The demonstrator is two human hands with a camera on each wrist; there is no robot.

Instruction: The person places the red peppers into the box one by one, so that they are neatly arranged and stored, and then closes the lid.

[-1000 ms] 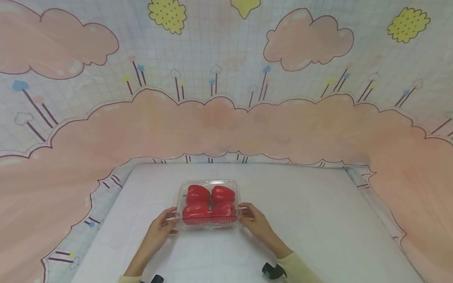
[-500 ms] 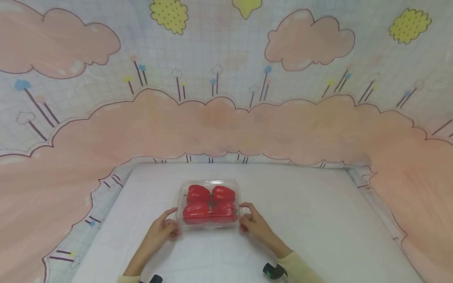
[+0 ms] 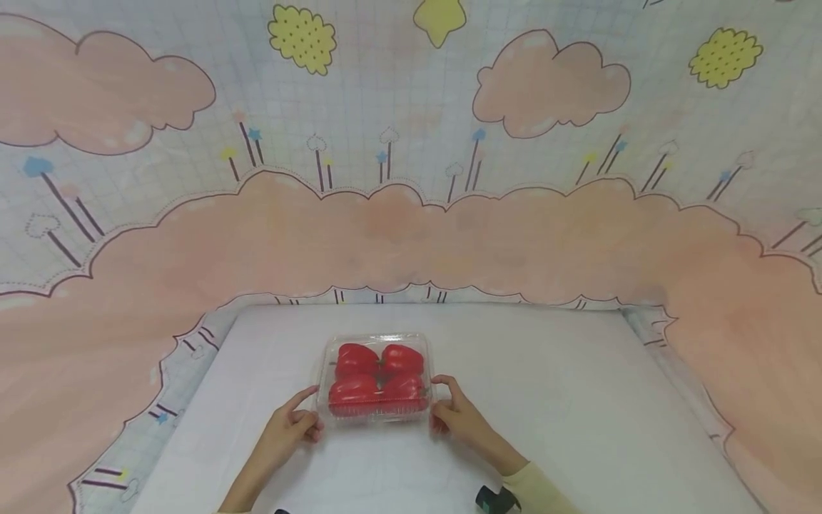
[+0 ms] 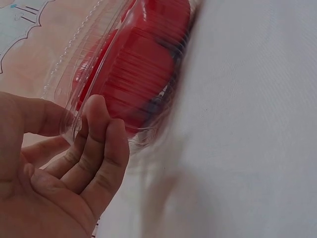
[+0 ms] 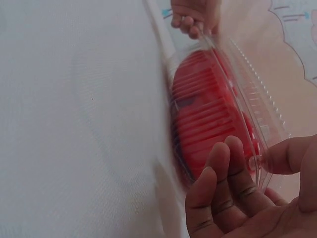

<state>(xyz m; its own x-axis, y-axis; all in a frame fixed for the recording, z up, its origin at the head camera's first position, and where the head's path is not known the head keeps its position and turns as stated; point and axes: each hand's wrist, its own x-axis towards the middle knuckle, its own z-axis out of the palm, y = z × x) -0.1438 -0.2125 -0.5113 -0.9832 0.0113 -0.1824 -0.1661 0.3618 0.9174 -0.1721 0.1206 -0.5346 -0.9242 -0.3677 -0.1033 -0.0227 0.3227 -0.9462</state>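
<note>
A clear plastic clamshell box (image 3: pixel 375 420) of red bell peppers (image 3: pixel 354 394) lies lid up on the white tabletop. At its near left corner, my left hand (image 3: pixel 282 432) pinches the rim, the index finger reaching along the side and the other fingers curled lower. My right hand (image 3: pixel 465 425) grips the opposite near corner in much the same way. In the left wrist view, digits lie on both sides of the clear rim (image 4: pixel 74 121). The right wrist view shows fingers (image 5: pixel 218 168) in front of the ribbed wall and a fingertip against the lid edge.
The white tabletop (image 3: pixel 578 400) extends around the box. Behind it and at both sides hangs a printed cloth (image 3: pixel 411 239) with peach clouds and yellow shapes. A dark wrist device (image 3: pixel 494 500) sits near the right sleeve (image 3: pixel 539 489).
The fingers of both hands have shifted: the index fingers now stretch along the box sides while the others curl lower. The head view has tilted slightly; the box stays in place.
</note>
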